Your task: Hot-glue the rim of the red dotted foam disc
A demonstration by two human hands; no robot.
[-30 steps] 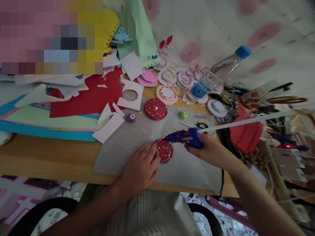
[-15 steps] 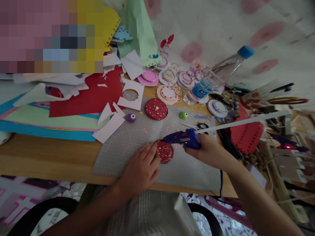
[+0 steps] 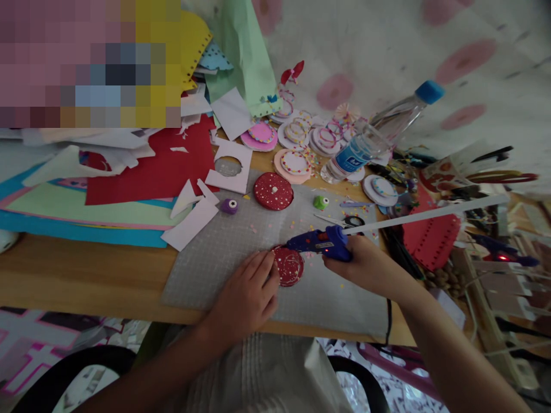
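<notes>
A small round disc of dark red, white-speckled material (image 3: 293,269) is laid on the grey gridded mat (image 3: 336,304) near the table's front edge. Its left rim is covered by the fingers of the left hand (image 3: 249,289) — presumably so that it is kept from sliding; whether it is also pinched from beneath cannot be told. By the right hand (image 3: 374,264) the handle of a blue plastic glue gun (image 3: 321,241) is gripped firmly, its nozzle held low at the disc's upper edge, probably so that glue can be placed closely. Whether contact is made cannot be told. Shiny pale loops are seen on the disc.

From the gun's rear a long white glue stick (image 3: 424,214) is carried out to the right, and the black-handled scissors (image 3: 354,220) are partly crossed by it in view. Beyond, a larger red white-dotted disc (image 3: 267,194) is flanked by a purple punch (image 3: 229,206) and a green punch (image 3: 320,202). Farther back, white discs with beaded rings (image 3: 325,141) are partly blocked by a clear, blue-capped plastic bottle (image 3: 350,158) — reach there would be hindered
</notes>
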